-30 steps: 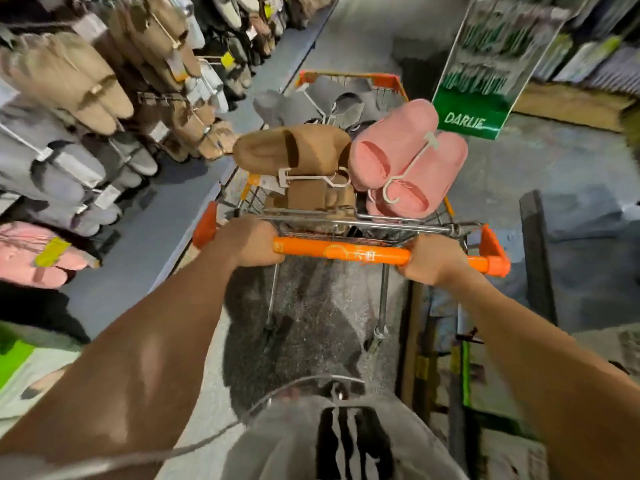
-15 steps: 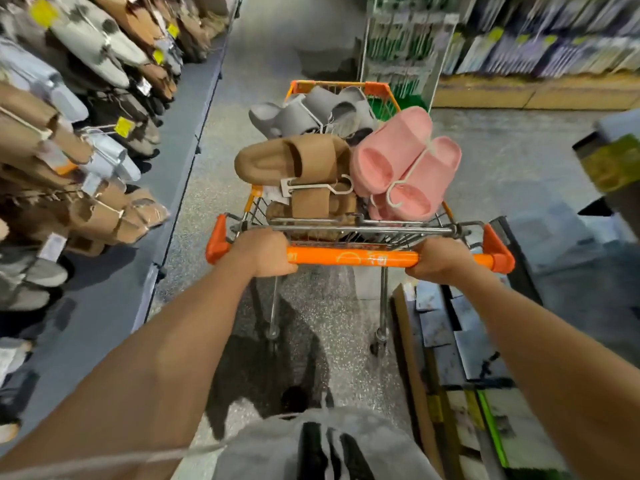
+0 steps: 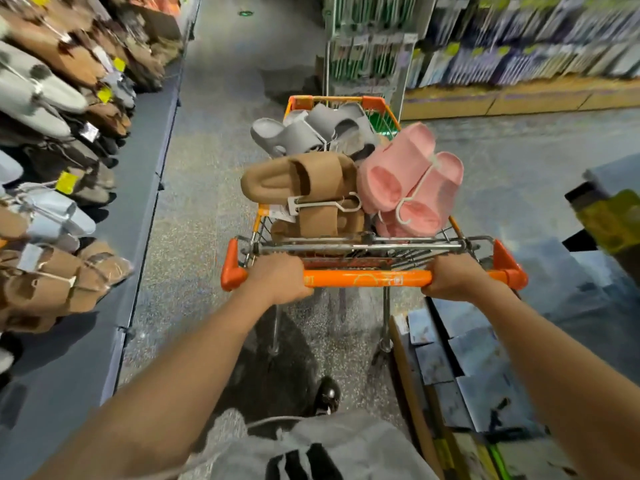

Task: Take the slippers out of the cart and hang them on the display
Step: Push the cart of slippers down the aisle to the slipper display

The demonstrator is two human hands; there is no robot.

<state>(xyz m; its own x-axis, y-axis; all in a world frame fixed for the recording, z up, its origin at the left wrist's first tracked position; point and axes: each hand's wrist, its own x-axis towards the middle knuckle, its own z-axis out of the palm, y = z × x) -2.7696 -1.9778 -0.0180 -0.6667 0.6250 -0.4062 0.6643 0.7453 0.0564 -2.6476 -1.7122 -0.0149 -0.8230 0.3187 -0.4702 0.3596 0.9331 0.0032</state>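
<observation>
A glossy orange plastic handle is seen on a bare wire-metal cart. Matt, foam-like pink slippers lie at two o'clock of matt tan slippers. Speckled, polished stone is shown by the floor.

Display slippers blur at the left edge; cart wheels are hidden
</observation>
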